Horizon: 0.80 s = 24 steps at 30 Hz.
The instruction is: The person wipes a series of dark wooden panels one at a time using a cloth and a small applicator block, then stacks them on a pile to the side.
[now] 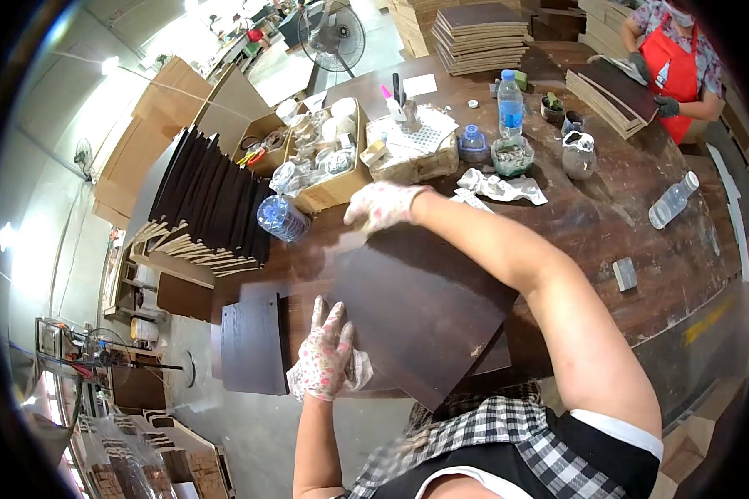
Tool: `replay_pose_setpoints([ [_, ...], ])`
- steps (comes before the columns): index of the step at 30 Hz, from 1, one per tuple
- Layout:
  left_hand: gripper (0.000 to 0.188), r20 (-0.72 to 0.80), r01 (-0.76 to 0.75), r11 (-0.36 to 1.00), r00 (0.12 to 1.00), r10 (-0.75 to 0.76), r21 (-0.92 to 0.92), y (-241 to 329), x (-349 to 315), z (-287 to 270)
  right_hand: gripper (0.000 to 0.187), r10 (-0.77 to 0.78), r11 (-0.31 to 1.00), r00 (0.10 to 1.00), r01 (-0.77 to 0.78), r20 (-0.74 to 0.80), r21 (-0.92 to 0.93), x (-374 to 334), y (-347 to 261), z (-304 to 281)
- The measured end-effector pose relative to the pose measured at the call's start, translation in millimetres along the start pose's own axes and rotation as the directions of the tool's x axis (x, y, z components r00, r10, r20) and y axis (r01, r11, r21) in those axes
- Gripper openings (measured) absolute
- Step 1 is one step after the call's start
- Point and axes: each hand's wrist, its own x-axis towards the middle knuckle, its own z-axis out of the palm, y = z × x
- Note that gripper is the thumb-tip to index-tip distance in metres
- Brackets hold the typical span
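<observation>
A dark brown flat board [424,308] lies at an angle in front of me, its near corner jutting past the table edge toward my checked apron. Part of another dark board [497,356] shows beneath it. My right hand [384,206], in a flowered white glove, reaches across with bent fingers closed at the board's far edge; the fingertips are partly hidden. At the left edge, my left hand [324,358] wears a similar glove, its fingers spread and stretched out. A separate dark panel [254,345] with a small hole lies to its left.
Leaning dark boards [212,200] stand at the left. Beyond are a carton of bottles [329,158], a water bottle [510,104], jars [512,155], a crumpled cloth [503,186] and a stack of boards [478,37]. A co-worker in a red apron [670,71] handles boards at far right.
</observation>
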Motion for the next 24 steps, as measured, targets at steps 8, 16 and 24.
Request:
replay_pose_setpoints([
  [8,0.047,-0.036,-0.053,0.993,0.998,0.05,-0.105,-33,9,15,0.047,0.318,0.945,0.934,-0.298,-0.161,0.137,-70,44,-31],
  [16,0.044,-0.062,-0.143,0.99,0.988,0.141,-0.02,-29,9,14,0.038,0.374,0.899,0.922,-0.333,-0.101,0.283,-172,-21,-47],
  [24,0.043,-0.014,-0.076,0.997,0.997,0.076,-0.025,-15,3,8,0.034,0.546,0.784,0.801,-0.383,-0.247,0.489,-365,-114,-45],
])
